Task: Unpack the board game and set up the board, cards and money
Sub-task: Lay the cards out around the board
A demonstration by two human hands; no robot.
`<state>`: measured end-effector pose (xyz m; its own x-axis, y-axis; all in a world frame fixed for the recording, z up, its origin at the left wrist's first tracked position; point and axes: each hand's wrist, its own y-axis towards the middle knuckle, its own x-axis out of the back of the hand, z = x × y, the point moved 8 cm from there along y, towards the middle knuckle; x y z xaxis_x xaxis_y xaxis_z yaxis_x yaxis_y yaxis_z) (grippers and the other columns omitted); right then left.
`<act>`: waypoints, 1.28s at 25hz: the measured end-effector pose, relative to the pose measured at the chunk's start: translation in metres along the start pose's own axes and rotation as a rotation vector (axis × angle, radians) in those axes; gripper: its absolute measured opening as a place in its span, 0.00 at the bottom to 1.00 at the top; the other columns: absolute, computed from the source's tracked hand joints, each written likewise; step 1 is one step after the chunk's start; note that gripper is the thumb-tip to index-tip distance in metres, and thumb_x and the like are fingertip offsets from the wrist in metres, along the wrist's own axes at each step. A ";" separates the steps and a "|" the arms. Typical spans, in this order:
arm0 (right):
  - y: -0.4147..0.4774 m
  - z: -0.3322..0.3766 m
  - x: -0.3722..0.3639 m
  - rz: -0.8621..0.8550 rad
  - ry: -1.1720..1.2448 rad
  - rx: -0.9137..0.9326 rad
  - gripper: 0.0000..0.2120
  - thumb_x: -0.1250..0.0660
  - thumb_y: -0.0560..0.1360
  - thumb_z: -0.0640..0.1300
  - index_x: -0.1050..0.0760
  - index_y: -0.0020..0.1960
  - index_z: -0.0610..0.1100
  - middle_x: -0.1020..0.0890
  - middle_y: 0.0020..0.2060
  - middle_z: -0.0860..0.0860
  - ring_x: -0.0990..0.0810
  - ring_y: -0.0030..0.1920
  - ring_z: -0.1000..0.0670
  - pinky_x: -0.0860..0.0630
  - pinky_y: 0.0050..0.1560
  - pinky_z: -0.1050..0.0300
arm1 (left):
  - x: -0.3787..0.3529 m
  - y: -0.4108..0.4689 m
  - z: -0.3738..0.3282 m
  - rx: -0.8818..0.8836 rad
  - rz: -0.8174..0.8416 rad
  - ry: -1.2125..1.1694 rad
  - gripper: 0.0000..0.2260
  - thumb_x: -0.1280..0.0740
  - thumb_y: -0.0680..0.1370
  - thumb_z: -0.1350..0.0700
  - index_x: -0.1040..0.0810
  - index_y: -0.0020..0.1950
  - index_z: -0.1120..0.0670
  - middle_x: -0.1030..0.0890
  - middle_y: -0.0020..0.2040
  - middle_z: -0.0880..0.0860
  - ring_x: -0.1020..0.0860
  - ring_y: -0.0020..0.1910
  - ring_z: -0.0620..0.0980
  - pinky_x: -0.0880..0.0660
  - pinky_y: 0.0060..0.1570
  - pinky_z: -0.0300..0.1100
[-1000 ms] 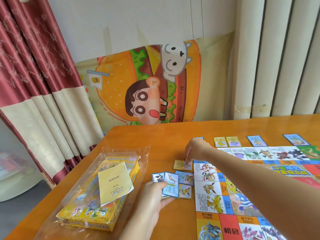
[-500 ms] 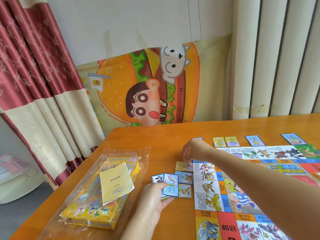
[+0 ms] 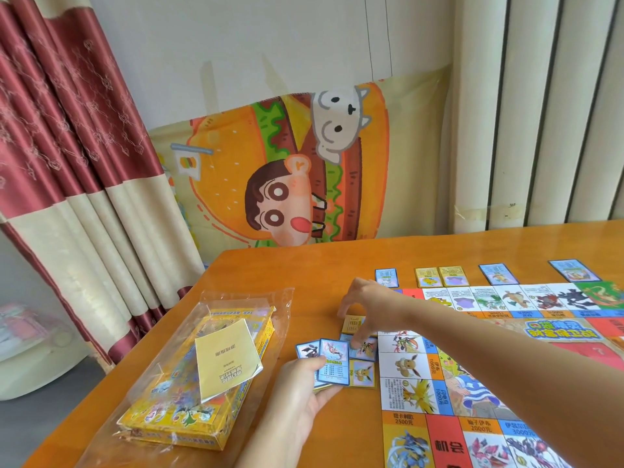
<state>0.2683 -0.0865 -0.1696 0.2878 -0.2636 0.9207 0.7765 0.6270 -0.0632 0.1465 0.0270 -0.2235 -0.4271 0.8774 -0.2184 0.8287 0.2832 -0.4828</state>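
Board (image 3: 410,390) laid; edge cards (image 3: 442,276) being placed. Fan (image 3: 332,361) being gripped by left hand (image 3: 304,396); right hand (image 3: 368,298) being held slack, empty; money unseen.

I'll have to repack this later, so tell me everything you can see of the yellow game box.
The yellow game box is a flat cardboard rectangle with colourful cartoon print on its lid and text along its sides. It lies flat, closed as far as shows, near the left edge of the table, apparently inside a crinkled clear plastic bag. A pale yellow leaflet rests across its top. Nothing else touches it.
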 end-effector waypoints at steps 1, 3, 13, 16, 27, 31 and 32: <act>0.000 0.002 0.001 0.001 -0.011 -0.004 0.28 0.21 0.62 0.53 0.24 0.60 0.53 0.32 0.58 0.49 0.33 0.60 0.47 0.31 0.62 0.49 | 0.000 0.000 -0.001 0.004 0.004 0.004 0.05 0.40 0.78 0.68 0.26 0.44 0.62 0.19 0.40 0.61 0.20 0.40 0.57 0.21 0.32 0.46; -0.003 0.005 0.007 -0.006 0.010 -0.009 0.29 0.21 0.63 0.52 0.25 0.61 0.52 0.31 0.58 0.49 0.31 0.59 0.48 0.30 0.60 0.52 | -0.001 0.002 -0.001 0.013 0.018 0.007 0.05 0.40 0.78 0.68 0.26 0.45 0.62 0.19 0.41 0.61 0.20 0.40 0.57 0.20 0.29 0.45; -0.057 0.030 0.058 -0.134 0.542 -0.018 0.09 0.31 0.76 0.44 0.19 0.52 0.40 0.16 0.43 0.46 0.18 0.40 0.53 0.22 0.41 0.64 | -0.013 -0.037 -0.030 -0.230 0.098 -0.042 0.05 0.32 0.74 0.67 0.22 0.48 0.60 0.16 0.41 0.56 0.18 0.38 0.50 0.23 0.34 0.41; -0.087 0.042 0.062 -0.051 0.678 -0.020 0.09 0.26 0.71 0.41 0.20 0.51 0.42 0.16 0.42 0.47 0.19 0.41 0.51 0.22 0.42 0.63 | -0.021 -0.063 -0.038 -0.338 0.097 -0.026 0.05 0.30 0.73 0.66 0.21 0.48 0.60 0.15 0.39 0.53 0.17 0.34 0.46 0.23 0.33 0.40; -0.203 0.003 0.104 -0.180 0.588 -0.195 0.04 0.32 0.75 0.35 0.22 0.42 0.41 0.19 0.36 0.46 0.21 0.34 0.51 0.26 0.31 0.65 | -0.069 -0.124 -0.012 -0.106 0.297 -0.114 0.07 0.38 0.79 0.61 0.23 0.48 0.63 0.20 0.34 0.58 0.21 0.27 0.51 0.22 0.27 0.41; -0.251 -0.023 0.109 -0.166 0.407 -0.269 0.03 0.33 0.76 0.37 0.23 0.43 0.42 0.19 0.37 0.45 0.24 0.27 0.56 0.30 0.28 0.66 | -0.096 -0.147 0.020 0.016 0.406 -0.110 0.13 0.44 0.81 0.57 0.24 0.50 0.64 0.21 0.37 0.62 0.21 0.28 0.54 0.23 0.27 0.43; -0.265 -0.031 0.114 -0.190 0.368 -0.293 0.02 0.32 0.75 0.37 0.22 0.44 0.42 0.19 0.37 0.46 0.23 0.27 0.58 0.30 0.29 0.68 | -0.102 -0.152 0.028 0.019 0.412 -0.093 0.13 0.45 0.81 0.58 0.24 0.50 0.65 0.20 0.37 0.63 0.21 0.29 0.55 0.22 0.27 0.44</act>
<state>0.1127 -0.3058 -0.0599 0.2634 -0.6271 0.7330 0.9438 0.3249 -0.0612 0.0542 -0.1161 -0.1516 -0.0928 0.8771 -0.4713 0.9305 -0.0920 -0.3544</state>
